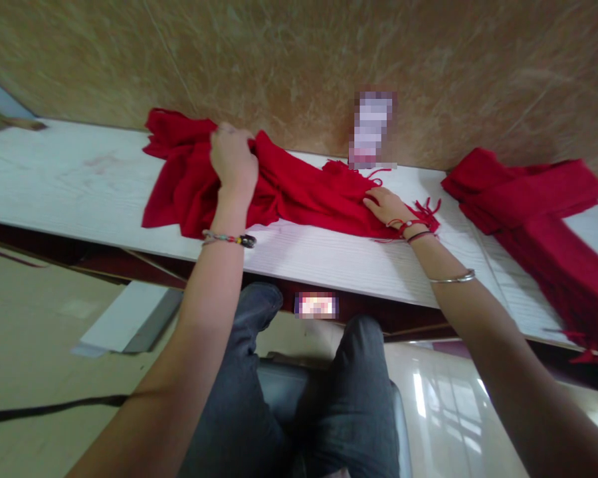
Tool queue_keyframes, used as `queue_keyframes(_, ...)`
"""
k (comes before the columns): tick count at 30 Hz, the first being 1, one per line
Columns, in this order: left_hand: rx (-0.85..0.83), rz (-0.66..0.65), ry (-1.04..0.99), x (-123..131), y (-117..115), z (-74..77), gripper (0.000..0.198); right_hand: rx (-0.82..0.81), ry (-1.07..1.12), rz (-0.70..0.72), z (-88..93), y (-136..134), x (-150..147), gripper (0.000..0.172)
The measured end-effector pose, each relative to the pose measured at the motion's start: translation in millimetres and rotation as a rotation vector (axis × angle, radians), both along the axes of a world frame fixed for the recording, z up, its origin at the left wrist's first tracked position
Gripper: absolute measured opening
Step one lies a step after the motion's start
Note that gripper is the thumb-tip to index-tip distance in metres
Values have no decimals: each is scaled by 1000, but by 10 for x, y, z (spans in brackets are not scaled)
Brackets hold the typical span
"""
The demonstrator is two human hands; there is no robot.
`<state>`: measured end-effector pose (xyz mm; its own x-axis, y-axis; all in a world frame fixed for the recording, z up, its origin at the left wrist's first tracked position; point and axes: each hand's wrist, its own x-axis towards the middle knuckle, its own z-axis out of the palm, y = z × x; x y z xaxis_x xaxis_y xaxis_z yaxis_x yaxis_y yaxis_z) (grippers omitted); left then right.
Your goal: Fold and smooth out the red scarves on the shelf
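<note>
A red scarf [309, 192] with a tasselled right end lies bunched and creased along the narrow white tabletop. At its left part, my left hand [234, 159] is closed on the cloth, the fingers curled over and partly hidden. My right hand [389, 207] lies on the scarf near the tassels, palm down with the fingers stretched out. A second red scarf [523, 199], folded and also fringed, rests at the right end of the tabletop, apart from my hands.
The white tabletop [80, 179] runs against a brown marbled wall [279, 66]. A blurred-out phone-like rectangle [373, 129] leans on the wall behind the scarf. Below left, a white box [129, 315] stands near the floor. My knees are under the front edge.
</note>
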<state>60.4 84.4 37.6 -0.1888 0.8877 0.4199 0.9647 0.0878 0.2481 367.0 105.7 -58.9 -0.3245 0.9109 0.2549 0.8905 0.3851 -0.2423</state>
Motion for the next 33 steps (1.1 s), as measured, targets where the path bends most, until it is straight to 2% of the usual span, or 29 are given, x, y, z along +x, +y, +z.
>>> queue_keyframes(2, 97, 239, -55, -225, -60, 135, 33, 4, -3, -15, -6, 10, 7, 38)
queue_keyframes(4, -8, 309, -69, -361, -115, 189, 42, 14, -5, -23, -28, 25, 12, 39)
queue_keyframes(5, -91, 295, -72, -377, -135, 192, 51, 19, -6, -24, -42, 31, 14, 39)
queue_keyframes(8, -247, 110, -46, -210, -144, 128, 64, 31, -8, -26, -79, 37, 17, 43)
queue_keyframes(10, -281, -51, 5, 6, -101, 31, 57, 37, -12, -37, -87, 24, 16, 45)
queue_keyframes(12, -408, -160, 35, 198, -27, -110, 53, 36, -31, -45, -76, -3, 9, 46)
queue_keyframes(15, -609, -210, 81, 291, 103, -349, 55, 16, -73, -43, -29, -61, -15, 48)
queue_keyframes(18, -576, -139, 125, 173, 180, -493, 51, 0, -90, -21, 40, -122, -50, 46)
queue_keyframes(20, -513, -101, 141, 88, 179, -484, 48, 8, -71, -32, 85, -154, -69, 44)
queue_keyframes(22, -466, -107, 151, 86, 141, -411, 49, 29, -38, -101, 117, -174, -74, 44)
queue_keyframes(24, -418, -180, 167, 188, 88, -340, 52, 36, -24, -180, 125, -180, -59, 44)
queue_keyframes(26, -379, -319, 188, 361, 45, -328, 53, 3, -50, -208, 109, -172, -32, 43)
queue_keyframes(29, -464, -541, 192, 621, 36, -446, 53, -30, -80, -179, 77, -136, 6, 41)
queue_keyframes(31, -529, -599, 183, 727, 62, -558, 50, 10, -53, -156, 76, -106, 18, 39)
queue_keyframes(33, -471, -600, 174, 770, 93, -643, 44, 62, 1, -143, 97, -82, 19, 38)
